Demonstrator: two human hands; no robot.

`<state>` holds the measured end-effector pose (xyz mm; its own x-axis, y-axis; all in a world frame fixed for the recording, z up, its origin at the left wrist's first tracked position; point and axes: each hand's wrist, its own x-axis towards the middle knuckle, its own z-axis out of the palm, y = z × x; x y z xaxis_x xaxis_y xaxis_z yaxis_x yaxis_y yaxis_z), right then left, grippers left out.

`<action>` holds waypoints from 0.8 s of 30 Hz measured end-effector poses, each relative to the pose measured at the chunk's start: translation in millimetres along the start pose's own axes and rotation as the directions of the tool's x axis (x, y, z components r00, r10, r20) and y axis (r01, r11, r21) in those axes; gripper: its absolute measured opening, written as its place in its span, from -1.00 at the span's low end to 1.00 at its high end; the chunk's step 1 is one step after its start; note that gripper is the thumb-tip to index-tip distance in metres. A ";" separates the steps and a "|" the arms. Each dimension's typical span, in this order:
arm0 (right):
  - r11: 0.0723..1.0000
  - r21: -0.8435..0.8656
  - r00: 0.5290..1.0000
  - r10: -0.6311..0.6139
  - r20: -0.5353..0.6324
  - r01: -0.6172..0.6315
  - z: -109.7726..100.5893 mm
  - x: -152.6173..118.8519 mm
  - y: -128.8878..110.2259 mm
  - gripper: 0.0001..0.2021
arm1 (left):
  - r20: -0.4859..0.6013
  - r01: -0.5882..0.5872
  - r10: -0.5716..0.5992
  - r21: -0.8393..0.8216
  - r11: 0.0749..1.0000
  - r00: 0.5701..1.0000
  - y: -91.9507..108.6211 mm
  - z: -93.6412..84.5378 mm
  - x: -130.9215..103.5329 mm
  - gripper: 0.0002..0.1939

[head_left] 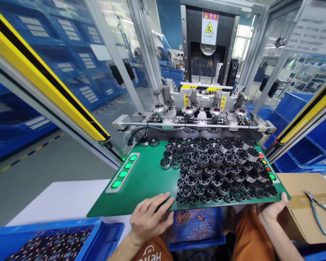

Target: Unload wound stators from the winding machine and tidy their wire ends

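Many black-and-silver motor stator cores (217, 170), ring-shaped with toothed insides, stand in stacked rows on a green worktop (143, 170). My left hand (152, 219) lies over the worktop's front edge, left of the nearest row, fingers stretched out and holding nothing. At the front right corner, my right hand (273, 210) grips the worktop edge, thumb on top and its other fingers mostly hidden below. Two more stator cores (154, 142) sit apart at the back left.
Behind the worktop stands a machine with several spindle stations (188, 111). Green-lit buttons (122, 174) line the left side. Pliers (316, 210) lie on a cardboard box (296, 185) at right. A blue bin (97, 226) holds copper-wound parts; a blue tray (197, 232) with copper scraps sits below.
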<state>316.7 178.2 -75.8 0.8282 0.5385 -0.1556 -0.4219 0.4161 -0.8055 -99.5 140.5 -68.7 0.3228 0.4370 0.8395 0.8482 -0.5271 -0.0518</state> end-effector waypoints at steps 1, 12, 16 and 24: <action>1.000 0.000 1.000 0.009 -0.005 -0.009 0.5 -0.6 -0.5 -0.39 | 0.001 0.000 0.000 0.000 1.000 1.000 0.2 0.1 0.5 -0.81; 0.999 -0.018 0.999 0.038 -0.003 -0.038 -1.4 0.3 -1.0 -0.40 | 0.001 0.006 -0.006 -0.007 1.000 1.000 -0.4 -1.5 -0.2 -0.80; 0.999 -0.023 1.000 0.024 -0.004 -0.024 -1.8 1.1 -0.4 -0.39 | 0.013 -0.005 0.005 0.004 1.000 1.000 -1.4 -1.2 -1.5 -0.79; 1.000 -0.007 1.000 -0.004 -0.003 0.004 -1.5 1.4 0.8 -0.40 | 0.022 0.005 -0.004 -0.009 1.000 1.000 -1.5 -1.0 -3.0 -0.76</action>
<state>318.1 178.2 -77.6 0.8310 0.5346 -0.1537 -0.4157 0.4131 -0.8103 -102.2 139.2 -70.6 0.3281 0.4549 0.8279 0.8459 -0.5316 -0.0432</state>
